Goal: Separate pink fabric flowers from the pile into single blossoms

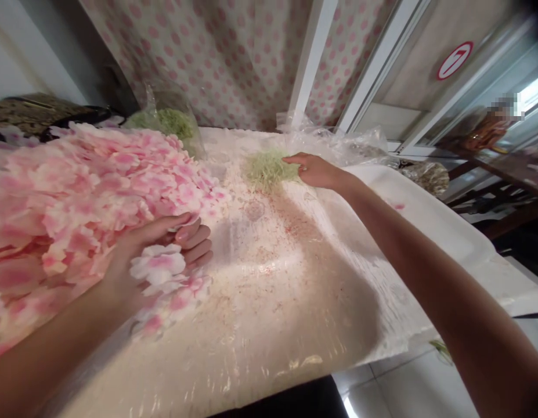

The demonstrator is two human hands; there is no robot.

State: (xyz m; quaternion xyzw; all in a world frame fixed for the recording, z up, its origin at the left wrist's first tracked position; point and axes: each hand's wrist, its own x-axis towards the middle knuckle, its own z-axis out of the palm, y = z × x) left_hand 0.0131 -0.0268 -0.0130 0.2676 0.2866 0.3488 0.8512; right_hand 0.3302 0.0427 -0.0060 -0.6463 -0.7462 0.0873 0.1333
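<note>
L. hand (164, 255) cups pink petals (158, 264), fingers curled; r. hand (314, 170), fingers loosely apart, touches green strands (269, 168) far across table (295, 313).

Your left hand (164, 255) lies palm up at the edge of a big heap of pink fabric petals (77, 191), fingers curled around a small cluster of pink-and-white petals (159, 268). Your right hand (314, 170) reaches far across the table (273, 325), which is covered in shiny plastic sheet, and its fingertips touch a small pile of pale green strands (269, 168). Behind the petals stands a clear bag of green material (168, 122). Crumpled clear plastic (338, 142) lies just beyond your right hand.
</note>
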